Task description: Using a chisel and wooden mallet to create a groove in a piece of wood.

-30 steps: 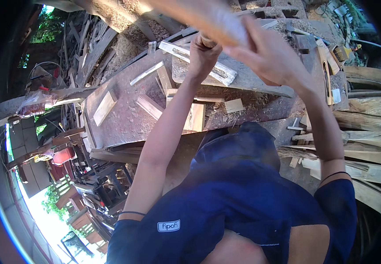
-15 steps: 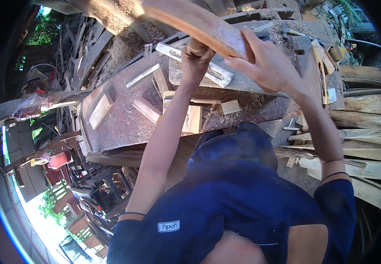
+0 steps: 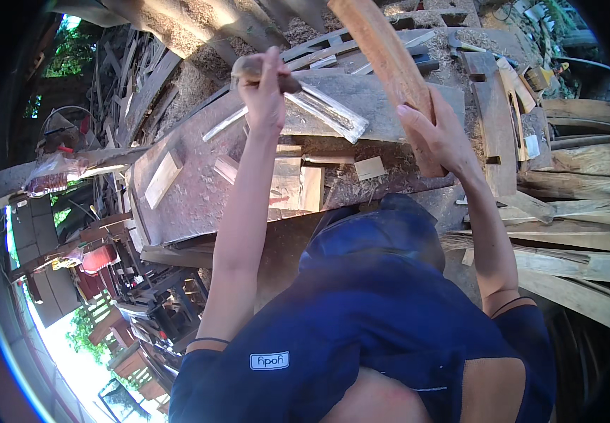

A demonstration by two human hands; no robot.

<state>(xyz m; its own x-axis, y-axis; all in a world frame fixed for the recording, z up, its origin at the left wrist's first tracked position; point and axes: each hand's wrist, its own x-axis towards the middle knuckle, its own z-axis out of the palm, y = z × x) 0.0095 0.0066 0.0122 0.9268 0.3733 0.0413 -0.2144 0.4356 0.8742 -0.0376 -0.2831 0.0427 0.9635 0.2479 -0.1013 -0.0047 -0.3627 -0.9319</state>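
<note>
My right hand [image 3: 447, 137] is wrapped round the lower end of a long, curved wooden piece [image 3: 386, 67], its thumb lying along the near face. The piece slants up to the far left above the bench. Raised to the left, my left hand [image 3: 265, 99] is closed on a short, rounded wooden block [image 3: 250, 68] with a darker end; its exact kind does not show. The two hands are apart. Behind the left hand, a whitish grooved wood strip [image 3: 333, 116] lies on a wide grey board [image 3: 389, 113].
The workbench [image 3: 192, 204] carries offcuts, including a pale block [image 3: 163, 179] and a small square piece [image 3: 370, 169]. A notched timber [image 3: 491, 127] lies at the right. Planks [image 3: 580, 271] are stacked beyond it. Wood shavings [image 3: 195, 84] cover the far side.
My hands have moved apart: the left went left with the rounded block, while the right came down and nearer. The curved piece swung from nearly level to steeply slanted.
</note>
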